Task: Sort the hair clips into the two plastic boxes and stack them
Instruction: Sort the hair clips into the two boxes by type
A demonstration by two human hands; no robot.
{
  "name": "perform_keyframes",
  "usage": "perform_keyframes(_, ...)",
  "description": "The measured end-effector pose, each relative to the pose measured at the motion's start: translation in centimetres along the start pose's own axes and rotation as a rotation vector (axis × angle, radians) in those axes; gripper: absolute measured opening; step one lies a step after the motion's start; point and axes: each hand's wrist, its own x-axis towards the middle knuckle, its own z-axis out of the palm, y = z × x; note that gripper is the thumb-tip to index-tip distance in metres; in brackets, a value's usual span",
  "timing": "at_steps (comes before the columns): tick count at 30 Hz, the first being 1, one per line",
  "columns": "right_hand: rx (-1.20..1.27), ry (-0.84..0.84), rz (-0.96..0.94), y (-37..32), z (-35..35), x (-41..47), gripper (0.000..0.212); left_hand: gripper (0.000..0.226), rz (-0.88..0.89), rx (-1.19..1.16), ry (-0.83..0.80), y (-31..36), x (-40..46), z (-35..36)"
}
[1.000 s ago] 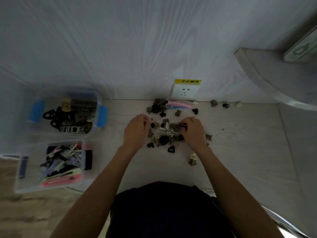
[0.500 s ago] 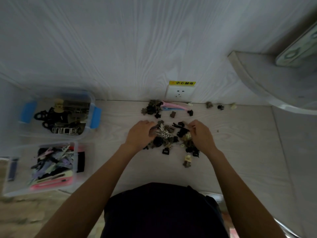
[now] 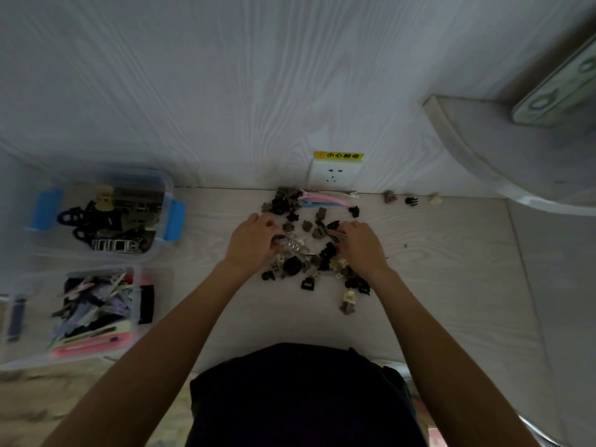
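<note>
now both hands are down in the pile of hair clips [image 3: 309,253] on the pale table [image 3: 451,285] by the wall: the left hand [image 3: 251,243] curls its fingers over some silver clips [image 3: 295,245], while the right hand [image 3: 361,245] has its fingertips in the dark clips, its grip unclear. off to the left sit the blue-latched box [image 3: 167,204] and, nearer the person, the clear box [image 3: 137,285], both holding clips.

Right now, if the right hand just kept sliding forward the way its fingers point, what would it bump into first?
Probably the black clip right at the right hand fingertips, then the brown clip beyond it toward the wall. Depth is hard to judge here.
</note>
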Motion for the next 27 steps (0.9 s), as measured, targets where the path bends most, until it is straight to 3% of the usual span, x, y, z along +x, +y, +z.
perform_keyframes(5,0.024,-0.008,0.02,0.7,0.1,0.0,0.021,0.032,-0.073,-0.034,-0.003,-1.4,-0.8,-0.4)
perform_keyframes(10,0.182,0.159,0.04,0.3,-2.1,0.5,0.016,0.028,-0.035,0.02,-0.002,-1.6,-1.0,-0.7)
perform_keyframes(16,0.01,0.253,-0.073,-2.1,-3.2,4.8,0.027,0.03,-0.058,0.085,-0.007,-2.0,-1.0,-1.1)
perform_keyframes(21,-0.157,0.188,-0.083,-2.1,-1.4,4.9,0.034,0.037,-0.065,0.034,0.084,-2.4,-2.1,-1.3)
perform_keyframes(27,-0.146,0.169,-0.012,-1.8,-1.3,4.7,0.03,0.018,-0.234,-0.154,0.184,-2.0,-2.4,-1.6)
